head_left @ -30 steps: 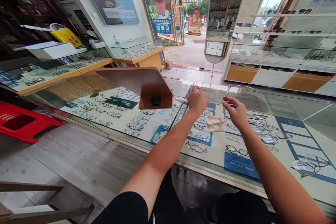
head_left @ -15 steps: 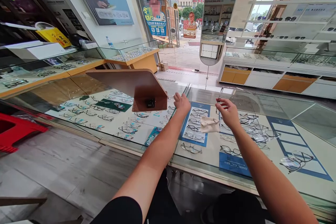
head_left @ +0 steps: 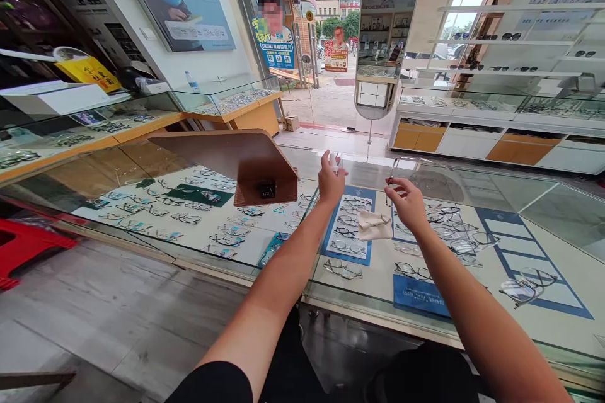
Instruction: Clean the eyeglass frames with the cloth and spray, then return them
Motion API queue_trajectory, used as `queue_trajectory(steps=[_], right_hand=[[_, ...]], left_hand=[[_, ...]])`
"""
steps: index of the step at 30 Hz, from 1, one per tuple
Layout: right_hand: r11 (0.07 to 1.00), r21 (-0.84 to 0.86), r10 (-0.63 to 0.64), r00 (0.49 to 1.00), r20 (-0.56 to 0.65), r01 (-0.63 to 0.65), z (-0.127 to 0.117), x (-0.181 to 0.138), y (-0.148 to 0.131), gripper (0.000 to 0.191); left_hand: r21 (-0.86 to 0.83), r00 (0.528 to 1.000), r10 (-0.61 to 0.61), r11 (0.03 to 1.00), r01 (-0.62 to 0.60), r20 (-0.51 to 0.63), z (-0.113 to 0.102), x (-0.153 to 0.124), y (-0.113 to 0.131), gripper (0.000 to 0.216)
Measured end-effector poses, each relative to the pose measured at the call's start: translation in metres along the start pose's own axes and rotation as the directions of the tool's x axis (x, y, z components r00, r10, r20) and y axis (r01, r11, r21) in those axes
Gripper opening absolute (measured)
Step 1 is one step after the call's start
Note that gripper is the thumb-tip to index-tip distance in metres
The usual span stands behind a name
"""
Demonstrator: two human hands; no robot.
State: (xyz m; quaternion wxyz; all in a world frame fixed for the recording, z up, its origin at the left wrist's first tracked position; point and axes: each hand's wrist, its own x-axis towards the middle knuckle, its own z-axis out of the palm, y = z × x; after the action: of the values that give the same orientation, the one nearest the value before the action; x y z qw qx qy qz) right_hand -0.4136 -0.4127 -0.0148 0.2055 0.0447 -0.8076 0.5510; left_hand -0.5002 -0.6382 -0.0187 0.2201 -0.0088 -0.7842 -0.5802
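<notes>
My left hand (head_left: 332, 177) is raised above the glass counter, its fingers curled round a small whitish bottle (head_left: 335, 162), mostly hidden by the hand. In my right hand (head_left: 407, 200), thumb and fingertips pinch a pair of glasses (head_left: 394, 167) with a thin frame; its far part blends into the glass behind. Between the two hands, a beige cloth (head_left: 375, 225) lies on the countertop. Under the glass, rows of eyeglasses rest on a blue-edged card (head_left: 369, 252) and around it.
A brown stand-like board (head_left: 267, 160) stands on the counter left of my left hand. An oval mirror (head_left: 385, 38) rises beyond the counter. A red stool (head_left: 28, 252) is at the far left. White shelves (head_left: 510, 41) with sunglasses line the back right.
My left hand has lifted from beside the brown board and now shows the small bottle in its fingers. My right hand keeps its pinch on the glasses. The view has shifted slightly.
</notes>
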Motion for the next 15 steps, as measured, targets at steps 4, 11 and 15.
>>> queue_trajectory(steps=[4, 11, 15], right_hand=[[1.000, 0.005, -0.007, 1.000, -0.002, 0.007, -0.001, 0.001, 0.001, 0.043], [1.000, 0.025, 0.003, 1.000, -0.009, -0.003, -0.003, 0.003, -0.003, 0.043], [0.997, 0.058, 0.055, 0.998, -0.027, -0.054, -0.006, 0.005, -0.006, 0.052]], left_hand=[[-0.270, 0.978, -0.159, 0.944, 0.190, 0.132, 0.005, -0.002, 0.011, 0.034], [-0.538, 0.893, -0.080, 0.773, 0.336, 0.443, 0.003, -0.008, 0.029, 0.047], [-0.593, 0.854, -0.020, 0.711, 0.378, 0.520, 0.005, -0.012, 0.033, 0.043]])
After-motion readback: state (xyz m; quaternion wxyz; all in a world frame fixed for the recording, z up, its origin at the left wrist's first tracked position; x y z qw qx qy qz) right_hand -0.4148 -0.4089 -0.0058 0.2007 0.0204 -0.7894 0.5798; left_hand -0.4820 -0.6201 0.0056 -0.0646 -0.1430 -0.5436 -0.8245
